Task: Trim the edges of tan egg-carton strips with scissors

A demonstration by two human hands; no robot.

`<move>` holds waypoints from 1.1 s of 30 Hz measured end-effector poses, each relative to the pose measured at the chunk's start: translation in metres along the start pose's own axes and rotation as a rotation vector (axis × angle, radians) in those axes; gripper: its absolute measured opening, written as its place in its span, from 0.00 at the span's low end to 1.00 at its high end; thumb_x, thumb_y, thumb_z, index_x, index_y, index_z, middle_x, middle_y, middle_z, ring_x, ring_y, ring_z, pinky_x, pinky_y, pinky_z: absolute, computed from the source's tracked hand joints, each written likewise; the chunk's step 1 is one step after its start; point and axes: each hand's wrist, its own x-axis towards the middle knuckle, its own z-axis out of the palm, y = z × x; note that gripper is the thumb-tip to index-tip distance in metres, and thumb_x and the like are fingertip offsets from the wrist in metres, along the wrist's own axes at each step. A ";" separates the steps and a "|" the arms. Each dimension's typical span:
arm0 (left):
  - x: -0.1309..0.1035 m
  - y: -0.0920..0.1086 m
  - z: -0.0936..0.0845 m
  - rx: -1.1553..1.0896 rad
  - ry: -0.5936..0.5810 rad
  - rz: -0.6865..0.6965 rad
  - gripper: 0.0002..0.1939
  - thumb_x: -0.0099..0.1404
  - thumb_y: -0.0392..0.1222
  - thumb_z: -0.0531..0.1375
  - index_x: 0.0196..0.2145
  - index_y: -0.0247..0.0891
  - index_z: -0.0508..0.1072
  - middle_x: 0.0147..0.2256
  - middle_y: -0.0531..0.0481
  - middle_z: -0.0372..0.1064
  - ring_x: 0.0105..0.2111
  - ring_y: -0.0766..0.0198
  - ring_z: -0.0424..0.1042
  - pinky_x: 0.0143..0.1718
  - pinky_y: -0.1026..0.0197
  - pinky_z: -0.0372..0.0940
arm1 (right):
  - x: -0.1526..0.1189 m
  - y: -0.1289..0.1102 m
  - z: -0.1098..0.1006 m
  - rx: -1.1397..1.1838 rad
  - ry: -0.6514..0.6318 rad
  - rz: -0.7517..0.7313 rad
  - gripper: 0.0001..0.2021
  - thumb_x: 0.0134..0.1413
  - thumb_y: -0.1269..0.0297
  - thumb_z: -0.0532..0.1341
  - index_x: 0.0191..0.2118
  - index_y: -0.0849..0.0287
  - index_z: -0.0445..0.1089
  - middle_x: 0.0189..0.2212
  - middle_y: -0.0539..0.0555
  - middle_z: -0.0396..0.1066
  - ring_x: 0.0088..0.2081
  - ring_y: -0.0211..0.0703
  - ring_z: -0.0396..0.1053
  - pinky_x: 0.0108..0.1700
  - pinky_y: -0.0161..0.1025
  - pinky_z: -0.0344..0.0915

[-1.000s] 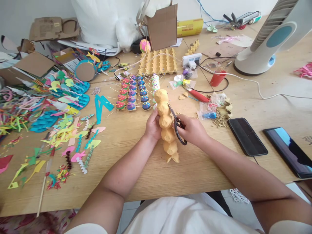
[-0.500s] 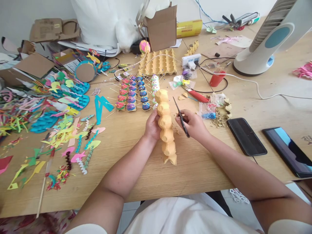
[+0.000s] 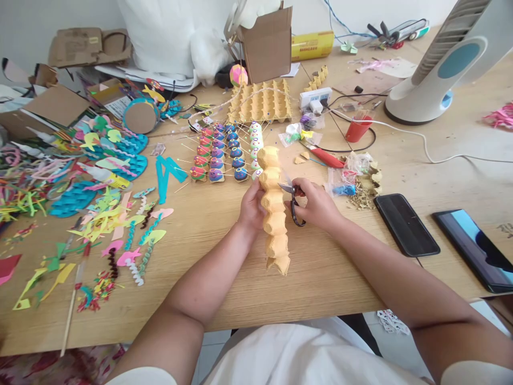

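Note:
My left hand (image 3: 253, 206) is closed round the left side of a yellow egg carton strip (image 3: 274, 206), a single row of cups pointing away from the table lengthwise. Dark-handled scissors (image 3: 295, 206) are in my right hand (image 3: 315, 203), their blades parted and the tips at the strip's right edge. Whether the blades touch the carton I cannot tell. Just beyond the strip stand painted egg carton rows (image 3: 217, 155) in red, purple and blue, with pins sticking out, and a white row (image 3: 255, 140) with coloured rings.
Behind lies a whole egg tray (image 3: 260, 101). On the right are a red cup (image 3: 358, 127), a white fan (image 3: 425, 80), a black phone (image 3: 406, 224) and a second phone (image 3: 475, 251). Paper cut-outs (image 3: 132, 224) and blue carton pieces (image 3: 74, 200) cover the left side.
The scissors have turned and opened, and their tips have come left to the strip's edge. The egg carton strip has tilted slightly in my left hand.

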 end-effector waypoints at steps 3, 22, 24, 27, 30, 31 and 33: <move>-0.004 0.000 0.004 -0.010 -0.021 -0.027 0.15 0.70 0.57 0.57 0.43 0.50 0.80 0.37 0.47 0.82 0.46 0.46 0.81 0.45 0.47 0.74 | -0.001 0.000 -0.002 -0.066 0.023 -0.010 0.18 0.56 0.55 0.67 0.49 0.54 0.67 0.37 0.53 0.74 0.38 0.46 0.70 0.41 0.40 0.62; -0.014 0.000 0.011 0.019 0.002 -0.047 0.15 0.67 0.59 0.60 0.41 0.50 0.80 0.35 0.47 0.81 0.45 0.47 0.81 0.49 0.48 0.73 | -0.004 -0.010 -0.009 -0.205 0.043 -0.050 0.16 0.59 0.54 0.64 0.50 0.54 0.72 0.32 0.53 0.73 0.34 0.46 0.67 0.37 0.39 0.56; -0.015 0.001 0.013 0.019 0.005 -0.049 0.16 0.67 0.60 0.60 0.40 0.49 0.80 0.35 0.46 0.81 0.45 0.47 0.81 0.49 0.48 0.73 | -0.004 -0.008 -0.008 -0.217 0.044 -0.049 0.15 0.60 0.55 0.64 0.50 0.53 0.72 0.31 0.53 0.73 0.34 0.46 0.67 0.37 0.39 0.56; -0.015 0.003 0.014 0.023 0.005 -0.073 0.19 0.66 0.63 0.60 0.39 0.48 0.80 0.35 0.43 0.81 0.46 0.45 0.81 0.49 0.47 0.73 | -0.003 -0.006 -0.007 -0.211 0.037 -0.048 0.15 0.60 0.56 0.63 0.51 0.53 0.72 0.31 0.52 0.73 0.33 0.46 0.67 0.36 0.38 0.55; -0.014 0.004 0.012 0.020 0.008 -0.087 0.22 0.64 0.66 0.60 0.39 0.46 0.80 0.35 0.41 0.81 0.45 0.44 0.81 0.48 0.47 0.74 | -0.003 -0.006 -0.006 -0.220 0.039 -0.057 0.15 0.61 0.57 0.63 0.51 0.54 0.72 0.31 0.53 0.74 0.33 0.46 0.67 0.36 0.39 0.55; -0.014 0.004 0.012 0.021 0.011 -0.087 0.23 0.64 0.66 0.59 0.39 0.46 0.80 0.35 0.41 0.81 0.45 0.44 0.81 0.47 0.47 0.74 | -0.003 -0.006 -0.007 -0.225 0.041 -0.059 0.14 0.61 0.57 0.62 0.51 0.54 0.72 0.31 0.53 0.74 0.33 0.46 0.67 0.36 0.39 0.55; -0.013 0.004 0.010 0.026 0.018 -0.088 0.23 0.64 0.67 0.59 0.39 0.47 0.80 0.34 0.41 0.81 0.44 0.45 0.81 0.45 0.48 0.74 | -0.003 -0.006 -0.007 -0.232 0.041 -0.055 0.14 0.61 0.57 0.62 0.51 0.54 0.73 0.31 0.53 0.74 0.33 0.46 0.67 0.36 0.39 0.55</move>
